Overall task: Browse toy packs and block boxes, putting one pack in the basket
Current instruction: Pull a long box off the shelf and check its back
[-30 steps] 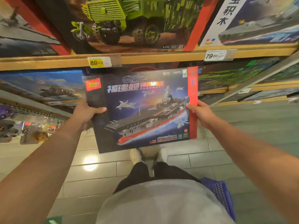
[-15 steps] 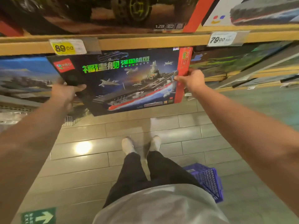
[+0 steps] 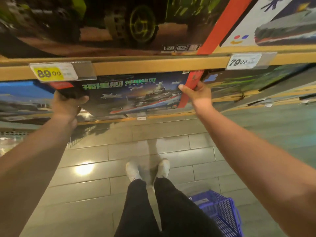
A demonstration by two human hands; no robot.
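Observation:
A dark block box with an aircraft carrier picture (image 3: pixel 136 96) sits in the shelf slot under the wooden shelf edge (image 3: pixel 153 65), its top hidden behind that edge. My left hand (image 3: pixel 66 105) grips its left side, thumb across the front. My right hand (image 3: pixel 196 93) holds the red strip on its right edge, thumb on the front. A blue plastic basket (image 3: pixel 220 212) stands on the floor by my right leg; I cannot see what is in it.
Above the shelf edge stands a box with a green truck (image 3: pixel 133 23) and a white box with a grey ship (image 3: pixel 280 26). Price tags read 89.00 (image 3: pixel 51 73) and 79.00 (image 3: pixel 242 61). More boxes flank the slot. Grey floor tiles lie below.
Both hands have carried the carrier box away from me and up, from held out in the aisle into the shelf slot under the wooden edge.

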